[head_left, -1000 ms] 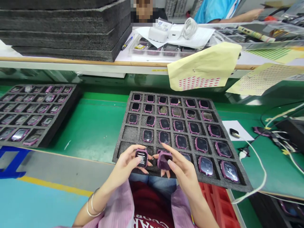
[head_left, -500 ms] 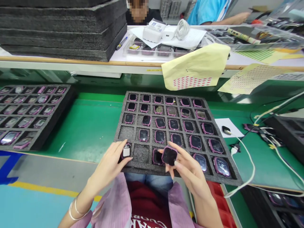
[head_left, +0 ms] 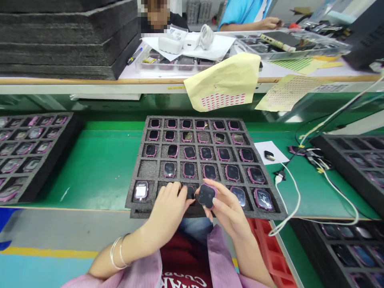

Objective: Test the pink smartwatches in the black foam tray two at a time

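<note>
My right hand [head_left: 226,206] holds a dark-screened smartwatch [head_left: 207,196] with a purple frame, tilted above the front row of the black foam tray [head_left: 147,170]. My left hand [head_left: 169,210] reaches into that row, thumb and fingers closed at the edges of another smartwatch [head_left: 189,193], which they partly hide. To its left, a smartwatch with a lit white screen [head_left: 141,191] lies in the corner pocket. Several more purple-framed watches fill the tray's pockets, mostly with dark screens.
A second foam tray of watch parts [head_left: 51,160] stands at left. White cables [head_left: 295,188] and a small black device on white paper [head_left: 269,155] lie at right. Above are a shelf with stacked black foam [head_left: 69,44] and hanging yellow sheets [head_left: 223,82]. Two people sit beyond.
My left hand has left the corner watch, whose lit screen now shows fully, and moved right to a watch beside my right hand. My right hand still holds its watch. The view has shifted.
</note>
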{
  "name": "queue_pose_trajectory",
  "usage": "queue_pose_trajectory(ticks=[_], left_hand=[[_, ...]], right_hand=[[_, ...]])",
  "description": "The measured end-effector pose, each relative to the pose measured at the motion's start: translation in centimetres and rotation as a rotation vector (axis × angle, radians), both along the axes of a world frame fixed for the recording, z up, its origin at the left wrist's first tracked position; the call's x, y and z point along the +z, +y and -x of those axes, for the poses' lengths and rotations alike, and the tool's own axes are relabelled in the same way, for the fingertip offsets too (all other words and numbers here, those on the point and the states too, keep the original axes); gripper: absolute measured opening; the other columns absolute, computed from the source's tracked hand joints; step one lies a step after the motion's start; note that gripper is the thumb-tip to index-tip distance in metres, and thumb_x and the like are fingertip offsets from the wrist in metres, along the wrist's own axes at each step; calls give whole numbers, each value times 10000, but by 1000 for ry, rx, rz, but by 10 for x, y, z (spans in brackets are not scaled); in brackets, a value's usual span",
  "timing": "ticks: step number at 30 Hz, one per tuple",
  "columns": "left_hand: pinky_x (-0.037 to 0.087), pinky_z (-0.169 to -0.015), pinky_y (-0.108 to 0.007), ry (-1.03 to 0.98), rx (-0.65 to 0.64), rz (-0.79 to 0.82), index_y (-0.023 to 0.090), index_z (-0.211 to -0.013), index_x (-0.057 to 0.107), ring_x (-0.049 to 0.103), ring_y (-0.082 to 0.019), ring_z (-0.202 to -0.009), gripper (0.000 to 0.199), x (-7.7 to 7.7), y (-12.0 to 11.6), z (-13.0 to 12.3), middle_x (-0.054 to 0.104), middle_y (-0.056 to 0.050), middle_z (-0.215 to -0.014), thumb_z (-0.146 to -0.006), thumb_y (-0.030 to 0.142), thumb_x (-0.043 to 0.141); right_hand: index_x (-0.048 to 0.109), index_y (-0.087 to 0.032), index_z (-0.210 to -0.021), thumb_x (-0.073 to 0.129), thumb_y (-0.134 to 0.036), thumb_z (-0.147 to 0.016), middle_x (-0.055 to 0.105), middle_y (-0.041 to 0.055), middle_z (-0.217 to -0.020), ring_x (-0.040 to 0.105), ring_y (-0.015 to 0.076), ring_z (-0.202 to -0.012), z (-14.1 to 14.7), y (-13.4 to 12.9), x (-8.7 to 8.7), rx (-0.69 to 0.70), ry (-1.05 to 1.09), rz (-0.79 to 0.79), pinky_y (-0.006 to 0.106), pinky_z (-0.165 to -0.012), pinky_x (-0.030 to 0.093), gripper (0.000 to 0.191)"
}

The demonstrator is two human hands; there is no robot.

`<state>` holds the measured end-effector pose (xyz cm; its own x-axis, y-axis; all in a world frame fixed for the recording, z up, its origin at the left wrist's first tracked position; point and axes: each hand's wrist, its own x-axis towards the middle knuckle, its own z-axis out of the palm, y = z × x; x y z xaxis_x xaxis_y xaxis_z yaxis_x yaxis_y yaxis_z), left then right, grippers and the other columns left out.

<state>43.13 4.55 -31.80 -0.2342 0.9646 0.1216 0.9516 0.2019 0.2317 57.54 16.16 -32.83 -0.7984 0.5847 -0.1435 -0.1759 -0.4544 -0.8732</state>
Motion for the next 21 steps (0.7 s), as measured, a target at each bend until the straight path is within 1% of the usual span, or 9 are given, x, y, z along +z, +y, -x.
queue_pose_trajectory(ticks=[2,5,7,9,11,13,16,18,21], left_hand=[[433,-661,-382,95,54,48,109,-1034,611,537,-262,-785,231,-4,13,-17,599,-130,-903,-947,236,439],[431,-666,-382,135,88,69,106,-1054,606,532,-262,-785,211,-9,19,-25,585,-125,-892,-932,160,443],[437,-688,-380,87,59,63,134,-1116,580,529,-257,-815,234,-10,17,-22,581,-118,-939,-925,134,444],[446,-716,-380,-33,-15,51,172,-1136,563,528,-252,-842,238,-11,15,-16,582,-100,-958,-929,154,449],[456,-756,-376,-242,-125,21,202,-1146,552,538,-243,-876,233,-13,14,-11,597,-79,-970,-929,188,468],[456,-818,-380,-496,-150,-49,222,-1203,515,556,-235,-920,291,-15,12,-7,619,-68,-1013,-912,214,518],[457,-851,-375,-938,26,-171,223,-1233,488,595,-223,-934,392,-17,8,-4,637,-70,-1059,-864,259,612],[483,-757,-328,-1280,121,-221,208,-1182,516,623,-191,-821,350,-14,5,-1,646,-52,-953,-860,297,620],[475,-628,-259,-1700,149,-295,178,-1088,553,616,-155,-723,264,-7,2,4,598,-23,-805,-868,313,611]], right_hand=[[645,-209,-1130,739,-323,-785,668,86,-917,543,130,-521,-1,1,-1,6,44,21,240,-407,439,376],[648,-206,-1114,726,-315,-791,661,77,-896,533,122,-502,-3,2,-4,3,104,52,227,-386,421,350],[642,-206,-1122,721,-317,-791,656,72,-881,530,120,-498,-4,2,-6,0,128,71,219,-375,412,359],[637,-206,-1126,722,-324,-787,655,71,-877,522,112,-487,-4,2,-7,-1,142,88,211,-367,402,369],[634,-209,-1130,720,-327,-789,659,72,-877,516,104,-471,-4,2,-6,-1,153,102,203,-363,389,371],[635,-212,-1134,717,-322,-795,666,75,-885,520,102,-466,-5,2,-5,2,172,114,199,-366,385,366],[637,-214,-1147,709,-299,-808,675,89,-927,532,104,-480,-6,2,-6,-8,203,125,198,-373,395,357],[637,-217,-1153,700,-290,-819,678,94,-945,531,100,-484,-7,1,-8,-21,223,130,191,-373,392,348],[638,-225,-1153,694,-293,-828,677,94,-955,530,94,-481,-7,2,-11,-26,243,130,186,-374,388,337]])
